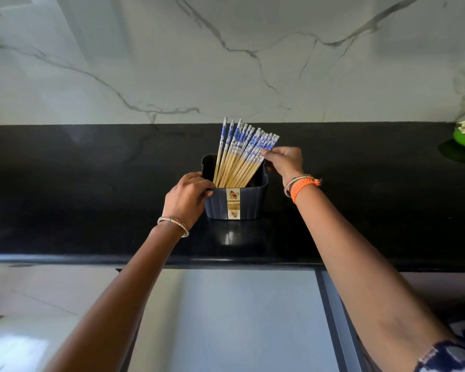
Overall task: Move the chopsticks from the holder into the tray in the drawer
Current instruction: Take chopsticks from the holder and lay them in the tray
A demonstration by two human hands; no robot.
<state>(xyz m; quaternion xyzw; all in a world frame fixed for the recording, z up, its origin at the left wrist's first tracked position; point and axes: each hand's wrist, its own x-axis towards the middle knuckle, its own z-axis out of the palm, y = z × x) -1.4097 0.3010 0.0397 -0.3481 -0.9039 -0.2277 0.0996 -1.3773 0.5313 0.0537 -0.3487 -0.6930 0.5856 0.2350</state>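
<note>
Chopsticks (242,154) stand fanned in holder (236,194), long axis leaning up-right toward right hand (285,162) pinching rightmost tips, nearer than left hand (185,197) gripping holder's left rim.

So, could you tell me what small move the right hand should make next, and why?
Probably gather the fanned chopsticks into the right hand and lift them out: its fingertips pinch only the rightmost tops, while the left hand grips the holder.

Pale wooden chopsticks (239,162) topped with blue-and-white floral print, ribbed navy plastic holder (249,204) beneath, glossy black stone counter (91,197) around it
</note>
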